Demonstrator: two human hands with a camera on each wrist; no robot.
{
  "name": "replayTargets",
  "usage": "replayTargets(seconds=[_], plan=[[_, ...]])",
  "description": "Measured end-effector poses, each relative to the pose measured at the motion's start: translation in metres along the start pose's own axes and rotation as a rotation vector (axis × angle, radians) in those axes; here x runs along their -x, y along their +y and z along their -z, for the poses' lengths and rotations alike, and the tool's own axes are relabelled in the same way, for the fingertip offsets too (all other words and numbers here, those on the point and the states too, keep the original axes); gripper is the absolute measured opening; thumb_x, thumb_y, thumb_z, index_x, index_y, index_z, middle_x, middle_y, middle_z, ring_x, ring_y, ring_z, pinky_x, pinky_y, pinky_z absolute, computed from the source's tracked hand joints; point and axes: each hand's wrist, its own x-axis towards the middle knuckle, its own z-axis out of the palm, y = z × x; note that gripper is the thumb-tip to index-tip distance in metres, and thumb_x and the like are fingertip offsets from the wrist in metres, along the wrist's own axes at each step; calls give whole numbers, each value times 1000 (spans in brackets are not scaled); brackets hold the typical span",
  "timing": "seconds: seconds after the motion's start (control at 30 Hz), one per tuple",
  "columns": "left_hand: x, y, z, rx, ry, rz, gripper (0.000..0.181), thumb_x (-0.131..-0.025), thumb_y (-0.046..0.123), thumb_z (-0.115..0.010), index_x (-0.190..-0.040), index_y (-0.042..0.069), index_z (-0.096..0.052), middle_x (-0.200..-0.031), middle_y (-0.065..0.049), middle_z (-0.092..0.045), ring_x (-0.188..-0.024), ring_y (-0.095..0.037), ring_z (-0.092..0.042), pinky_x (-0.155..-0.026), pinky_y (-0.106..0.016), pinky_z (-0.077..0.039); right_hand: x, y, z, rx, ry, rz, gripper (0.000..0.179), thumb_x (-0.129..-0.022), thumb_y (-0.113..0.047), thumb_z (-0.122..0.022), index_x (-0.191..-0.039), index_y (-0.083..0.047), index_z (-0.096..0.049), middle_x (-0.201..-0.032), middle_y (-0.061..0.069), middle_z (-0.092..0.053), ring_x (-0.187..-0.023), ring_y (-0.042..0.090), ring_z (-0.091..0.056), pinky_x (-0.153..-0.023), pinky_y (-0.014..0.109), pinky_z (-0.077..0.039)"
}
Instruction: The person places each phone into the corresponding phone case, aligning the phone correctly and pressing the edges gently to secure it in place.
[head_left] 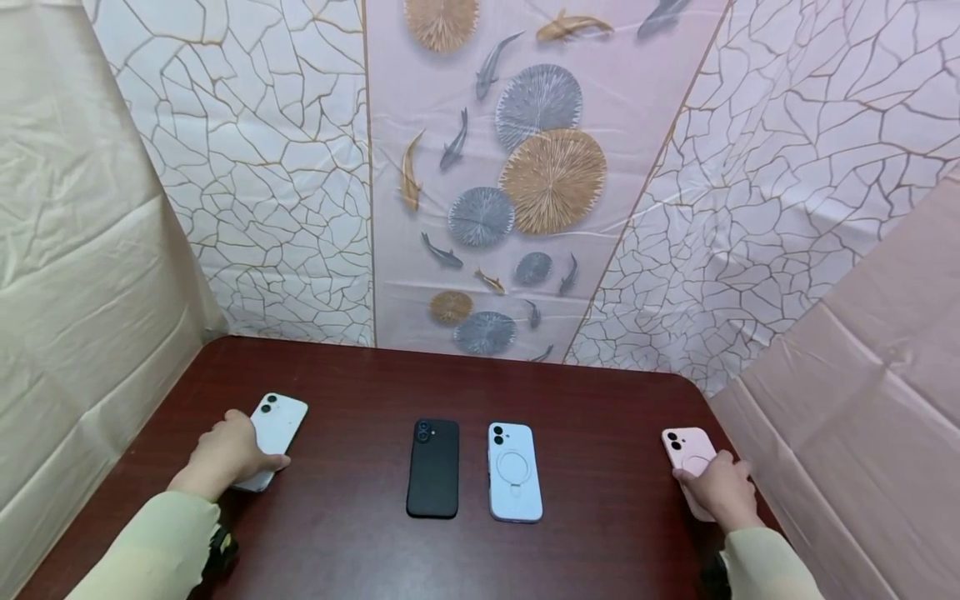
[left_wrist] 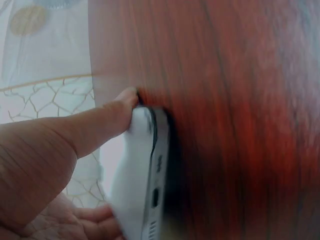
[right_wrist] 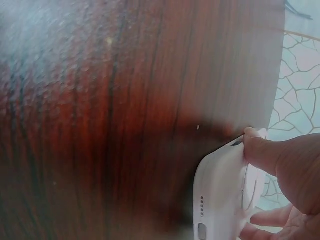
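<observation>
At the table's left side my left hand grips a white smartphone across its width, thumb on one long edge and fingers at the other. In the left wrist view the phone's bottom edge with its charging port faces the camera. On the far right my right hand holds a pink smartphone by its sides. The right wrist view shows the thumb on one edge of that phone, fingers opposite. Between the hands lie a black smartphone and a light blue smartphone, camera sides up.
All the phones are on a dark red wooden table. Patterned cloth hangs behind its far edge, with a cream curtain to the left and a pinkish one to the right.
</observation>
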Motion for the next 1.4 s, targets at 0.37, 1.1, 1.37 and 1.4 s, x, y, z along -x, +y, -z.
replayTargets(seconds=[0.37, 1.1, 1.37, 1.4], plan=[[2, 2, -6, 67, 89, -52, 93, -75, 49, -78, -107, -25, -32, -86, -34, -52, -73, -39, -56, -67, -51, -47, 2, -6, 7, 14, 22, -19, 82, -80, -39, -76, -115, 24, -35, -103, 45, -29, -102, 61, -35, -78, 64, -40], [-2, -5, -15, 500, 45, -94, 37, -102, 18, -45, -118, -14, -52, -103, -25, -59, -89, -30, -57, -69, -37, -49, -4, -15, 24, -165, 71, 151, 38, -98, -17, -45, -116, 15, -54, -102, 33, -60, -88, 43, -58, -71, 51, -46], [8, 16, -23, 746, -115, -83, 50, -104, 29, -45, -134, -11, -41, -117, -23, -58, -95, -23, -59, -73, -35, -53, 12, -67, 6, -460, 14, 143, 36, -99, -16, -50, -123, 11, -53, -93, 21, -59, -76, 25, -57, -57, 30, -49], [9, 20, -24, 771, -130, -83, 51, -104, 29, -46, -134, -11, -41, -117, -23, -58, -96, -23, -59, -73, -36, -53, 14, -74, 4, -488, -4, 146, 36, -99, -16, -50, -123, 10, -52, -95, 21, -59, -76, 24, -57, -58, 30, -49]])
